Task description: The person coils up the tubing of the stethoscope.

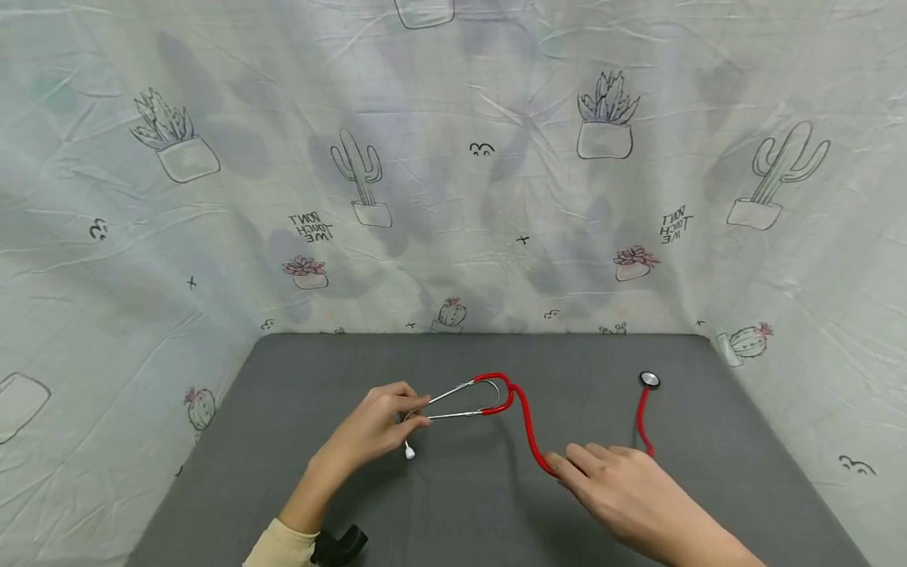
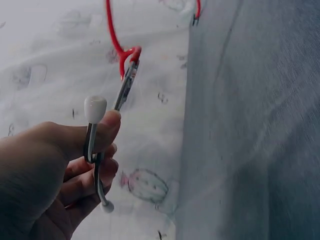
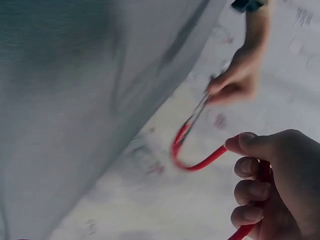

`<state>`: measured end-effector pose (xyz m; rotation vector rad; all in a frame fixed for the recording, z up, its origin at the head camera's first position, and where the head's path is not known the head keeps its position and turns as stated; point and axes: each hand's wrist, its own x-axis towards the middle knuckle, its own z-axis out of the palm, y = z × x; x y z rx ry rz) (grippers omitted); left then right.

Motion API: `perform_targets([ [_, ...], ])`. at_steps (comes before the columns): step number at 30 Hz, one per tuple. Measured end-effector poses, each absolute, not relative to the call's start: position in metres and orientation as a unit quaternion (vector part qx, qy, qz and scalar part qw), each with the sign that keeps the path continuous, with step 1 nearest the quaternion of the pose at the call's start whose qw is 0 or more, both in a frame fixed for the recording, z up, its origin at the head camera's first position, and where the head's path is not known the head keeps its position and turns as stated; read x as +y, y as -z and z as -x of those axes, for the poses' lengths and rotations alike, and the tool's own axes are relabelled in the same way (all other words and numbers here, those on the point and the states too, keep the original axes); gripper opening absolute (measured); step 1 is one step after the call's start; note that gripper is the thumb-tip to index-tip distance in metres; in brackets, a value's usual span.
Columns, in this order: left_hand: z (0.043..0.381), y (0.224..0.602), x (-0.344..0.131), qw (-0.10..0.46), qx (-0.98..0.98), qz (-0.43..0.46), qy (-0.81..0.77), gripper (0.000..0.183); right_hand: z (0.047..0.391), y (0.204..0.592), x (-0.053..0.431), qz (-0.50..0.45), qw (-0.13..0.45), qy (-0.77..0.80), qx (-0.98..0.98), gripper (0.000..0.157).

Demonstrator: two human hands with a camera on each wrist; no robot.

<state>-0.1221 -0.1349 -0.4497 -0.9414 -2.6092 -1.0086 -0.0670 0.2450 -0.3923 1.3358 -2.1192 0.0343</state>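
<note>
A stethoscope with red tubing [image 1: 527,417] stretches between the two hands above the grey table. My left hand [image 1: 383,421] pinches its metal ear tubes [image 1: 453,415] between thumb and fingers. Close up in the left wrist view, one white ear tip [image 2: 95,109] points up past the thumb and the other ear tip [image 2: 107,206] hangs below. Farther right, my right hand [image 1: 616,488] grips the red tube, with its fingers curled round it in the right wrist view. Beyond that hand, the round chestpiece [image 1: 649,380] lies toward the table's back right; part of the tube is hidden behind the hand.
The grey table [image 1: 319,362] spreads under both hands. A pale cloth [image 1: 453,197] printed with cacti and potted plants rises behind it and along both sides. A black device [image 1: 342,545] sits at the left wrist, beside a cream sleeve [image 1: 283,543].
</note>
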Motion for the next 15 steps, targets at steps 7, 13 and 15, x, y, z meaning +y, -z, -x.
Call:
perform_targets([
  [7, 0.128, 0.439, -0.106, 0.050, -0.881, 0.365, 0.298, 0.030, 0.074, 0.370, 0.217, -0.567, 0.317, 0.041, -0.759, 0.047],
  [13, 0.122, 0.436, -0.082, -0.026, -0.856, 0.427, 0.289, 0.030, 0.108, 0.359, 0.211, -0.594, 0.274, -0.017, -0.756, 0.026],
  [15, 0.119, 0.437, -0.076, -0.035, -0.840, 0.449, 0.302, 0.030, 0.123, 0.359, 0.212, -0.593, 0.243, -0.057, -0.766, 0.011],
])
